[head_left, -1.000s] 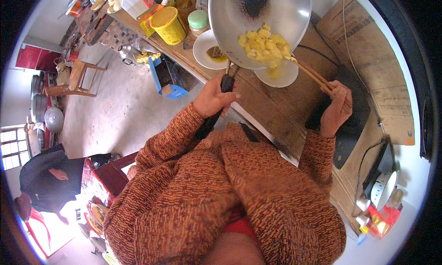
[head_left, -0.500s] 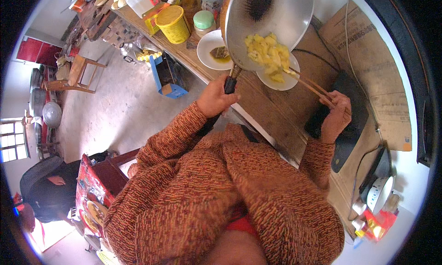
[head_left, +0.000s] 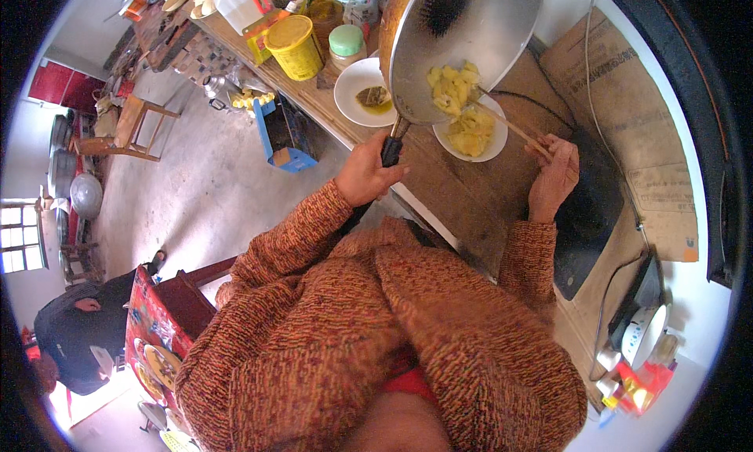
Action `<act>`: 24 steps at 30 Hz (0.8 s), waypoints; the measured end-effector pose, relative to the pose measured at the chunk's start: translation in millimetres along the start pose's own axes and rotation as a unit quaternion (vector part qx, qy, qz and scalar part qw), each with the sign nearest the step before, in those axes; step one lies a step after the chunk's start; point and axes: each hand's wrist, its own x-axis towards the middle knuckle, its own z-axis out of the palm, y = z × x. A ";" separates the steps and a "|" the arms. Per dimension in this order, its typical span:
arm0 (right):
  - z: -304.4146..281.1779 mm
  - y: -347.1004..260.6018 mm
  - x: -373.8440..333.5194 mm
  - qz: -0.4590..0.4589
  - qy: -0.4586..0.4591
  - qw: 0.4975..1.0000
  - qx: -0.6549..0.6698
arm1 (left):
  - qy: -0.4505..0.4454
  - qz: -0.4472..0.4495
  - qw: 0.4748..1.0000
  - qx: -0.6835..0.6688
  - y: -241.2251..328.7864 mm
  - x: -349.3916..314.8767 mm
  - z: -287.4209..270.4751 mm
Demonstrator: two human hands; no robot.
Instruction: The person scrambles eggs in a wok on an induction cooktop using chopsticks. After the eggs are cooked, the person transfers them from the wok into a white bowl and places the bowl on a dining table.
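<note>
My left hand (head_left: 370, 168) is closed round the black handle of a wok (head_left: 494, 28), which is tipped steeply over the counter. Yellow food pieces (head_left: 452, 88), perhaps egg or potato, cling to the wok's lower rim. Below it, a white plate (head_left: 496, 144) bears a heap of the same pieces. In my right hand (head_left: 555, 176) is a pair of chopsticks (head_left: 514, 128), their tips at the food by the wok's rim. Left of the wok stands a second white plate (head_left: 353, 99) with dark greenish food and yellow oil.
A yellow tub (head_left: 295, 49), a green-lidded jar (head_left: 347, 44) and several bottles stand at the counter's back left. A flat black cooktop (head_left: 592, 224) lies to the right, beside cardboard (head_left: 659, 154) and cables. On the floor are a blue box (head_left: 290, 158) and, at lower left, a person (head_left: 78, 326).
More of the yellow pieces have dropped from the wok onto the plate. My right hand and the chopsticks have moved left. The wok stays tipped in my left hand.
</note>
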 end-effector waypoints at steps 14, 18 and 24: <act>12.2 18.7 7.7 0.015 0.044 0.996 0.081 | 0.022 0.019 0.994 0.105 -2.8 -4.6 2.2; 0.2 14.2 -0.9 0.022 0.038 0.998 0.051 | 0.052 0.079 0.983 0.158 -7.3 -5.3 2.4; 17.8 1.2 -5.8 -0.020 0.023 0.993 0.110 | 0.071 0.121 0.972 0.186 -16.8 -1.5 8.0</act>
